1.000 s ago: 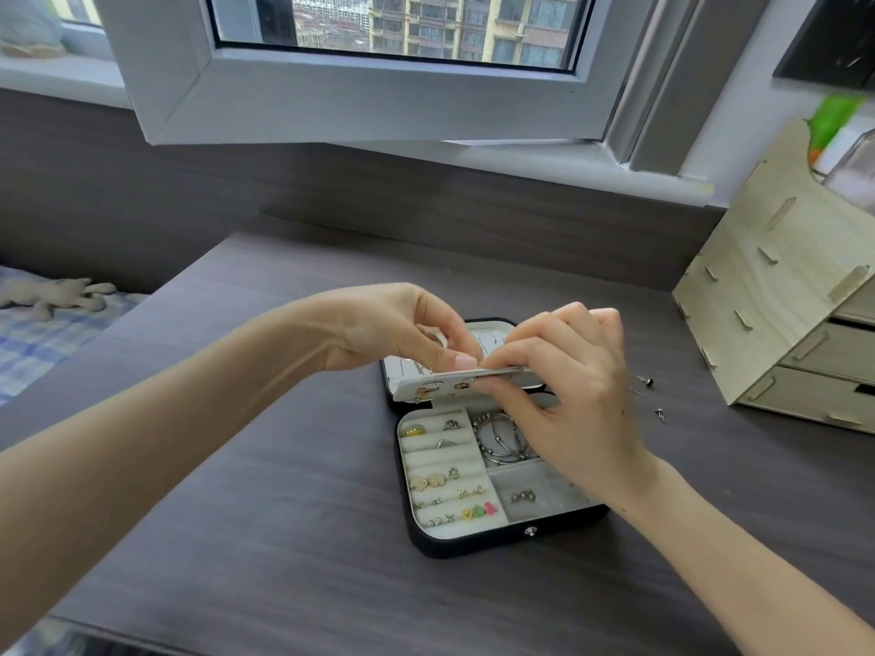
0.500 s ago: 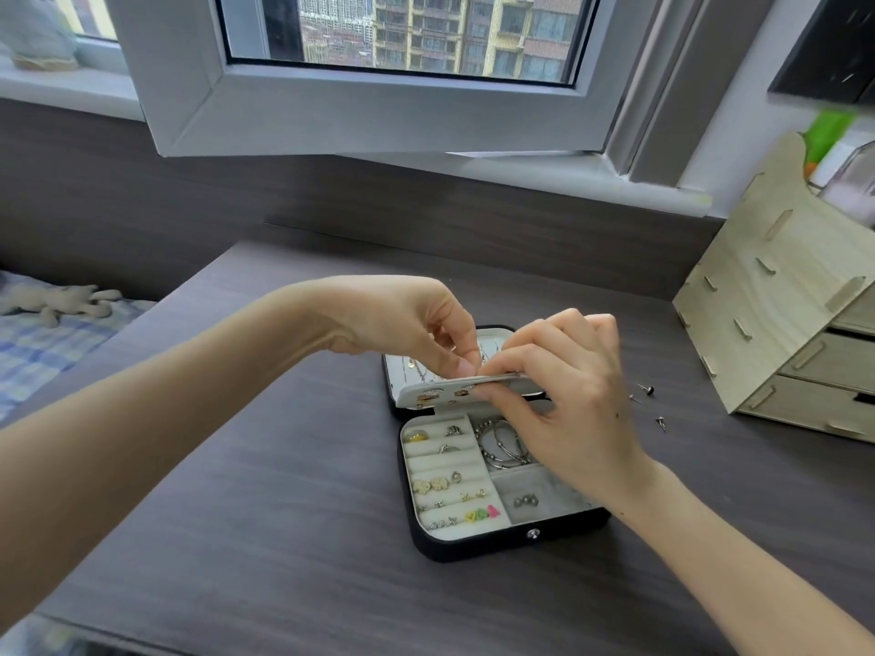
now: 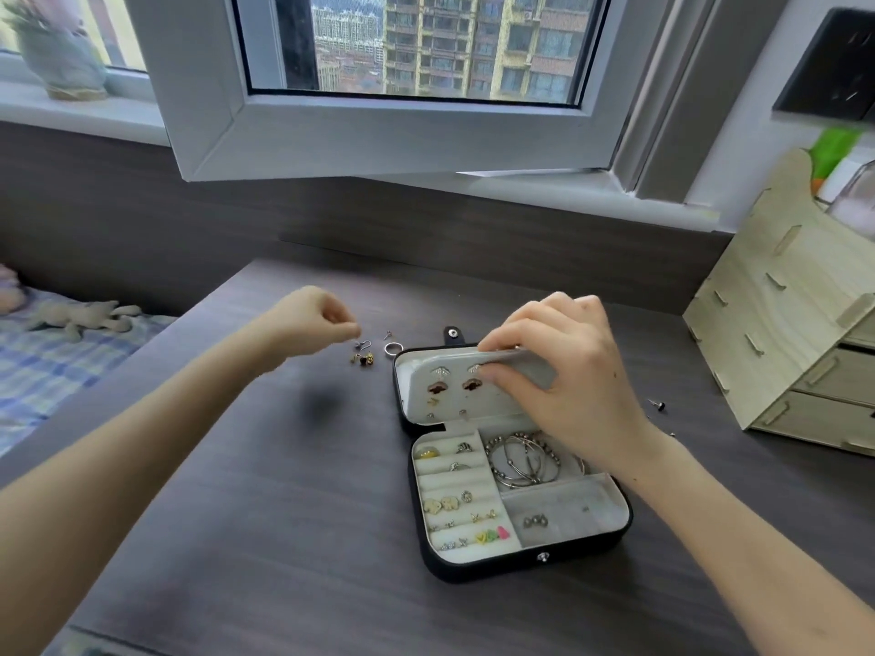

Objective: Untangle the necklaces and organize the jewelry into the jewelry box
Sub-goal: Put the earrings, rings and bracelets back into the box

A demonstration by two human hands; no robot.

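The black jewelry box lies open on the dark bench, a little right of centre, its snap fastener facing the person. The right hand reaches over the box from the right. Its fingers and thumb pinch the top edge of the pale earring panel and hold it tilted up off the lid. Two brown clover-shaped earrings and a few smaller pieces are pinned to the panel's face.

Under that wrist, the tray's upper right compartment holds a loose heap of silver bangles. The padded rows on the left carry rings and small studs.

The left hand hovers well apart from the box, out to its left. Its fingers are curled, with thumb and forefinger drawn together. I cannot tell whether anything tiny is caught between them.

Just below and to the right of those fingertips, a hook earring, a small gold and dark cluster and a plain ring lie on the bench. They sit between the hand and the box's far left corner.

A lone stud lies on the bench to the right of the box, near a wooden drawer unit.
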